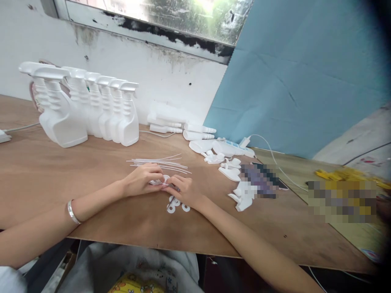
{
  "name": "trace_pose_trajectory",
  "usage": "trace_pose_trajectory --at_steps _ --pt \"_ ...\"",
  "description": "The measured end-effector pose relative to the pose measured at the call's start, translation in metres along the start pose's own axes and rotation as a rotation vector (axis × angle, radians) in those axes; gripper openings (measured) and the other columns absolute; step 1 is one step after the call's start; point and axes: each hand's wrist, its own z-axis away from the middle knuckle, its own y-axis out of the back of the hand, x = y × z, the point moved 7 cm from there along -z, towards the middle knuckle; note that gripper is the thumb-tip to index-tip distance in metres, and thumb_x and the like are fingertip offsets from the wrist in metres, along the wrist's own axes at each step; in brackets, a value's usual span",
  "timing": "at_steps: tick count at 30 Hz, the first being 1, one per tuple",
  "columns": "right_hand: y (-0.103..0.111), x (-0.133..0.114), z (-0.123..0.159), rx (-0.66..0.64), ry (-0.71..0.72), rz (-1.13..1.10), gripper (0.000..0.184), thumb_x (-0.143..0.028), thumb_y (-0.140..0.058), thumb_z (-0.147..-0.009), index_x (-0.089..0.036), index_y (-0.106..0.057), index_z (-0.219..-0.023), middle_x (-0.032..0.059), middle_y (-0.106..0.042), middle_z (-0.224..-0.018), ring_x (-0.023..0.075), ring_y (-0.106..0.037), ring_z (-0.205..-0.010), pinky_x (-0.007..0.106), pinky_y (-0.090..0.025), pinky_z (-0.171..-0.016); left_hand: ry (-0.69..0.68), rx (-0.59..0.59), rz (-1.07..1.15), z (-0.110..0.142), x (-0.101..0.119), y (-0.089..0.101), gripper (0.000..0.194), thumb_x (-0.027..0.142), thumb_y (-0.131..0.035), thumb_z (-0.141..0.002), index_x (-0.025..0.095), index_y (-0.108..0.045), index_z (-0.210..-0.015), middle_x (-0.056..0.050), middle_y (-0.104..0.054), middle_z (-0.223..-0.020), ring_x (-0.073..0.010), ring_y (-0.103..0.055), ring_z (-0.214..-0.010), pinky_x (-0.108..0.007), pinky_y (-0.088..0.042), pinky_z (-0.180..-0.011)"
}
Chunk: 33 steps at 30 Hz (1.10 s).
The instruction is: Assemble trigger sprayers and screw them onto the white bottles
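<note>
My left hand [141, 179] and my right hand [183, 190] meet in the middle of the wooden table [91, 203], fingers curled together around a small white ring-shaped part [165, 179]. A silver bangle [72, 212] sits on my left wrist. A few white rings [177, 205] lie on the table just under my right hand. A bundle of thin white tubes [160, 163] lies right behind my hands.
A row of white spray bottles [88, 110] stands at the back left. More bottles lie flat [183, 126] near the wall. White trigger heads [241, 191] lie to the right, beside a phone on a cable [265, 179]. A blue sheet [305, 81] rises behind.
</note>
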Motion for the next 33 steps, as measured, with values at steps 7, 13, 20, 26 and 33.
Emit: trace_pose_trajectory --at_steps 7,13,20,26,33 --pt "-0.001 0.0 0.001 -0.008 0.027 0.003 0.012 -0.031 -0.05 -0.082 -0.019 -0.05 -0.081 -0.0003 -0.06 -0.067 0.0089 -0.055 -0.054 0.018 -0.04 -0.05 0.028 -0.031 -0.057 -0.001 -0.001 -0.003 0.023 0.032 -0.044 -0.085 0.015 -0.055 -0.073 -0.004 -0.057 -0.078 -0.0138 -0.05 -0.071 -0.025 -0.034 -0.067" --pt "-0.003 0.008 0.006 0.049 -0.076 -0.047 0.033 -0.035 -0.052 -0.079 -0.019 -0.039 -0.104 0.0065 -0.063 -0.091 0.012 -0.062 -0.064 0.02 -0.046 -0.054 0.103 -0.029 -0.06 0.002 -0.005 -0.006 0.016 0.03 -0.046 -0.081 0.015 -0.052 -0.084 -0.005 -0.056 -0.082 -0.0161 -0.051 -0.076 -0.027 -0.035 -0.07" --pt "-0.006 0.01 0.008 0.026 -0.105 -0.076 0.034 -0.035 -0.052 -0.078 -0.02 -0.037 -0.105 0.0054 -0.064 -0.089 0.013 -0.062 -0.063 0.022 -0.047 -0.055 0.09 -0.039 -0.073 0.0 0.001 -0.007 0.016 0.027 -0.047 -0.08 0.016 -0.052 -0.09 -0.005 -0.057 -0.088 -0.0178 -0.051 -0.083 -0.029 -0.036 -0.075" --pt "-0.006 0.012 0.006 -0.065 -0.131 -0.141 0.038 -0.04 -0.054 -0.076 -0.02 -0.04 -0.105 0.0054 -0.064 -0.088 0.0137 -0.062 -0.066 0.024 -0.047 -0.059 0.13 -0.086 -0.071 0.001 0.0 -0.01 0.017 0.027 -0.049 -0.078 0.015 -0.05 -0.09 -0.005 -0.056 -0.089 -0.0186 -0.051 -0.083 -0.029 -0.036 -0.076" --pt "0.017 0.057 0.007 -0.022 -0.456 0.09 0.014 -0.025 -0.042 -0.084 -0.02 -0.053 -0.092 0.0029 -0.063 -0.085 0.0142 -0.059 -0.075 0.026 -0.043 -0.068 0.093 -0.131 -0.073 0.001 0.0 -0.015 0.018 0.025 -0.045 -0.082 0.017 -0.048 -0.098 -0.005 -0.057 -0.093 -0.0184 -0.052 -0.086 -0.028 -0.033 -0.077"
